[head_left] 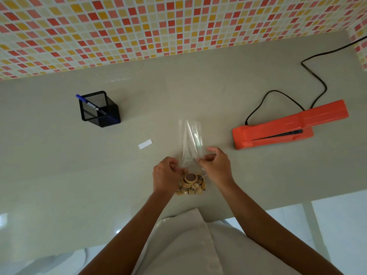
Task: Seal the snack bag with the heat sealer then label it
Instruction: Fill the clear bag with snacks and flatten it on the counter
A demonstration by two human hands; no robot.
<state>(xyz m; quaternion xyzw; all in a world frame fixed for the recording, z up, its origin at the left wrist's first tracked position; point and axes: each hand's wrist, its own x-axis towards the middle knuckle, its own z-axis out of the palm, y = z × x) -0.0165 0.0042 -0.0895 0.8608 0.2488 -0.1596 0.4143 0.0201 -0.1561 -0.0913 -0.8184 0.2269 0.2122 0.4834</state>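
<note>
Near the table's (59, 175) front edge, the left hand (165, 178) and right hand (216, 165) pinch the clear snack bag (191, 143) from both sides above its biscuits. The orange heat sealer (288, 126) sits toward the right edge, the white label (145, 144) left of the bag.

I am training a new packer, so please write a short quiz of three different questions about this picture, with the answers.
1. True or false: the orange heat sealer lies to the right of the snack bag.
2. What stands inside the black mesh holder? A) scissors B) a blue pen C) a ruler
3. Fill in: both hands pinch the bag just above the ____.

Key:
1. True.
2. B, the blue pen.
3. Snacks; the left hand and the right hand hold the clear plastic there, and the white label lies untouched on the table.
</note>
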